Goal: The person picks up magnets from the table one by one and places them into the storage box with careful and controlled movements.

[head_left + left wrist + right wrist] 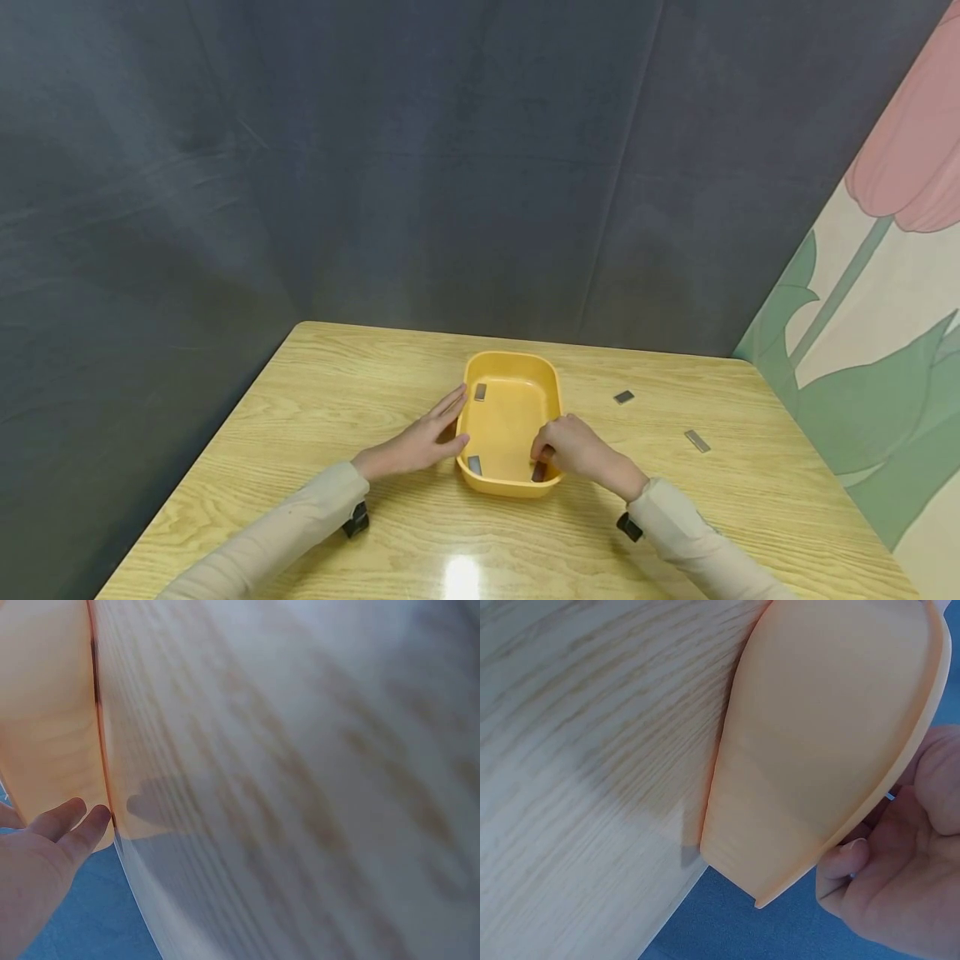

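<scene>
A yellow plastic tray (507,425) lies on the table between both hands. My left hand (417,442) rests at its left wall, fingers straight and spread, fingertips at the rim; the left wrist view shows this hand (52,855) against the outer wall. Over the right wall reaches my right hand (573,450), fingers curled down inside, pinching a small dark rectangular block (539,472) at the near right corner. The tray's wall hides those fingertips in the right wrist view. Inside lie two small grey blocks, one far left (480,392) and another near left (475,465).
Right of the tray, a dark flat block (624,397) and a lighter grey one (697,441) lie on the wood-grain table (360,358). Behind the table hangs a dark cloth (450,167). A flower-painted wall (885,333) stands at the right.
</scene>
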The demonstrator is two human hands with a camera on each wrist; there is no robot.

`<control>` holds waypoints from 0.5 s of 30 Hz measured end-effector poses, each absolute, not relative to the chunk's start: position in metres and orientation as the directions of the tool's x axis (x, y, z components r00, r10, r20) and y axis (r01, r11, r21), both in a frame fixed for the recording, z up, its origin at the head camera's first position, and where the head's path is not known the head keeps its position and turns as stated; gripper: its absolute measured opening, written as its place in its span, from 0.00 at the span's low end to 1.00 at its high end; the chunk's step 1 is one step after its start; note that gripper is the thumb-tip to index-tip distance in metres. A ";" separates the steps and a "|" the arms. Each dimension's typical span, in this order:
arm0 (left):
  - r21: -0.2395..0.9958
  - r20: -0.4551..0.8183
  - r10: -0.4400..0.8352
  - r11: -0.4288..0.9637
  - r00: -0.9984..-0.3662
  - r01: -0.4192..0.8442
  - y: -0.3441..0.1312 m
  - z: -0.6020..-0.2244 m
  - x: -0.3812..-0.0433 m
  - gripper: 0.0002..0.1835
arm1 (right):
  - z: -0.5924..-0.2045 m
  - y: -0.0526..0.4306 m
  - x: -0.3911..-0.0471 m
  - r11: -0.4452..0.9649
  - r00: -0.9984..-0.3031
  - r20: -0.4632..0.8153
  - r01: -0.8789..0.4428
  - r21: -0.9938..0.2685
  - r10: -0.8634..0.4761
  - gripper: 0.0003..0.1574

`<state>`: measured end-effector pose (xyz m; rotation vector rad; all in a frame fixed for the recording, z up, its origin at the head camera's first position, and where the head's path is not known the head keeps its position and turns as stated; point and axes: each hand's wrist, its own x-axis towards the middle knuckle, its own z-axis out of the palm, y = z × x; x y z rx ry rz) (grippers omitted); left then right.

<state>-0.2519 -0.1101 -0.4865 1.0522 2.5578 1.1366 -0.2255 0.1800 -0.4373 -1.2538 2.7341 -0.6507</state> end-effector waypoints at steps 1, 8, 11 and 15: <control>0.700 0.136 0.656 0.466 -0.742 0.541 -0.110 -0.486 -0.252 0.42 | -0.437 0.180 -0.225 0.579 -0.667 0.113 -0.707 -0.406 -0.736 0.23; 0.709 0.126 0.658 0.463 -0.743 0.531 -0.110 -0.485 -0.252 0.42 | -0.440 0.180 -0.226 0.583 -0.676 0.103 -0.694 -0.422 -0.730 0.22; 0.712 0.119 0.657 0.466 -0.744 0.525 -0.110 -0.485 -0.251 0.42 | -0.441 0.181 -0.226 0.584 -0.675 0.107 -0.698 -0.415 -0.730 0.23; 0.707 0.116 0.661 0.469 -0.741 0.530 -0.110 -0.485 -0.252 0.43 | -0.440 0.181 -0.226 0.587 -0.680 0.101 -0.690 -0.423 -0.727 0.23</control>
